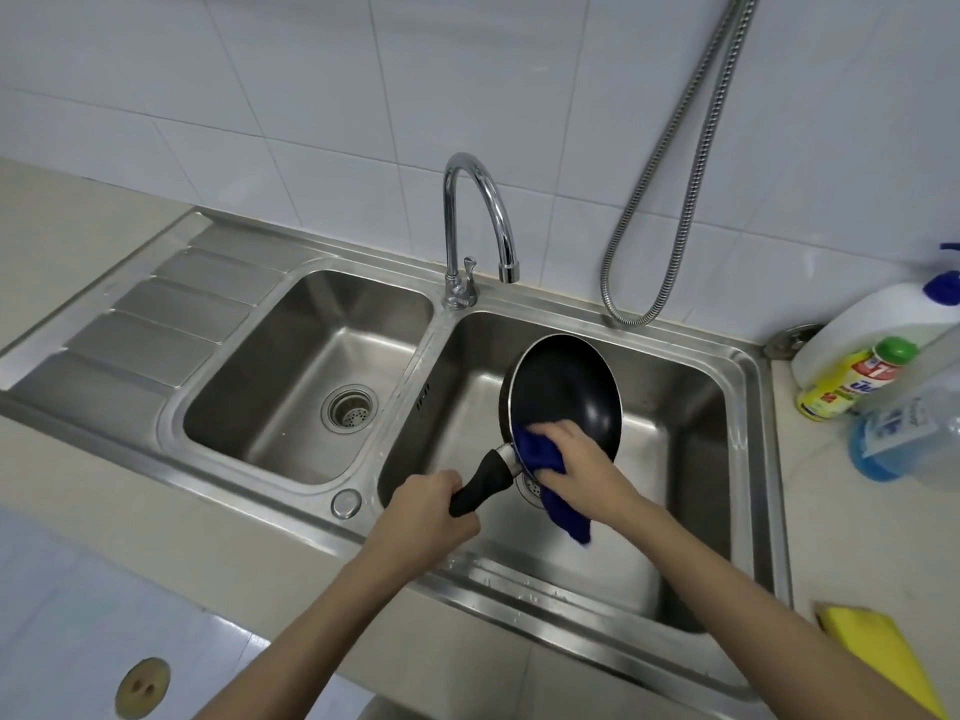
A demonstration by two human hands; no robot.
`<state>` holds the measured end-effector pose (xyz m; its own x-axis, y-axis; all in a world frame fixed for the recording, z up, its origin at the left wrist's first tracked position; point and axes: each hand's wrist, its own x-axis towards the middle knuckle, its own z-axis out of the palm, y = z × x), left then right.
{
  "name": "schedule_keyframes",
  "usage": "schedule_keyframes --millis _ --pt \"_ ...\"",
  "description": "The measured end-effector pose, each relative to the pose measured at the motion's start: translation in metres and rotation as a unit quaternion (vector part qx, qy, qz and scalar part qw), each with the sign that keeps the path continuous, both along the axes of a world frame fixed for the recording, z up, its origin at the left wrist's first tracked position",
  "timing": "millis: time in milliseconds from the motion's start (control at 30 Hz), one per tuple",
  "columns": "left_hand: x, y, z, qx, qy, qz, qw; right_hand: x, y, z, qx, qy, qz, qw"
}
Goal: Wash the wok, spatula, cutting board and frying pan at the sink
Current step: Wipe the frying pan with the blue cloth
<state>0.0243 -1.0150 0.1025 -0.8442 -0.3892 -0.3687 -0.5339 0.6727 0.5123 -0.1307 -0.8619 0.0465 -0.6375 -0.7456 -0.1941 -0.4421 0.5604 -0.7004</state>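
Head view: left hand (423, 511) grips pan (566, 392) handle, pan tilted over right basin (685, 407), right hand (574, 449) presses blue cloth (550, 475) on its near inner rim; pan-scrubbing step, rinse under tap (480, 220) likely next.

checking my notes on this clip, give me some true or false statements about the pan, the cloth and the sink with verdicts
1. The left hand grips the frying pan by its black handle. True.
2. The right hand presses a yellow sponge into the pan. False: it presses a blue cloth.
3. The pan is held over the left basin. False: it is over the right basin.
4. No water visibly runs from the faucet. True.
5. The pan lies flat on the basin floor. False: it is held tilted.
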Motion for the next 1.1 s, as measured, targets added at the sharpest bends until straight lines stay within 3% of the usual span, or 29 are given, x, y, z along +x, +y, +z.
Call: schedule_keyframes --millis 100,167,300,400,467,567,667,733,833,933,1000,1033,1100 --pt "-0.002 0.004 0.0 -0.021 0.005 -0.038 0.999 -0.007 -0.014 0.001 -0.122 0.027 -0.071 0.99" --pt "0.004 0.002 0.0 -0.011 0.007 -0.041 0.999 -0.028 -0.013 -0.002 -0.115 0.102 -0.114 0.982" --pt "0.01 -0.01 0.005 0.03 0.028 0.038 0.998 -0.058 0.006 0.0 0.13 0.246 -0.059 0.959" --pt "0.002 -0.021 0.008 -0.012 0.038 0.034 0.999 -0.054 0.012 0.005 0.211 0.173 -0.01 0.962" --pt "-0.003 -0.022 0.009 -0.008 0.04 0.032 0.999 -0.046 0.013 0.006 0.165 0.068 0.003 0.984" --pt "-0.009 -0.013 0.007 -0.012 0.032 0.021 0.999 -0.025 0.009 0.004 -0.021 -0.047 0.017 0.999" --pt "-0.012 0.002 0.006 -0.067 0.036 -0.027 0.997 -0.01 -0.006 0.003 -0.189 -0.033 -0.07 0.979" --pt "-0.008 0.009 0.006 -0.09 0.034 -0.052 0.994 -0.019 -0.014 0.003 -0.215 0.04 -0.132 0.967" --pt "0.001 0.009 0.008 -0.085 0.047 -0.04 0.994 -0.051 -0.006 0.002 -0.107 0.186 -0.187 0.959" --pt "0.002 -0.004 0.014 -0.06 0.067 0.015 0.996 -0.065 0.015 0.003 0.143 0.327 -0.081 0.931" --pt "0.0 -0.013 0.016 -0.042 0.064 0.031 0.997 -0.06 0.022 0.005 0.219 0.321 -0.013 0.922" --pt "-0.002 -0.017 0.016 -0.035 0.061 0.033 0.997 -0.057 0.024 0.007 0.217 0.283 0.001 0.934" --pt "-0.004 -0.017 0.015 -0.018 0.053 0.033 0.998 -0.047 0.025 0.008 0.136 0.127 -0.01 0.983"
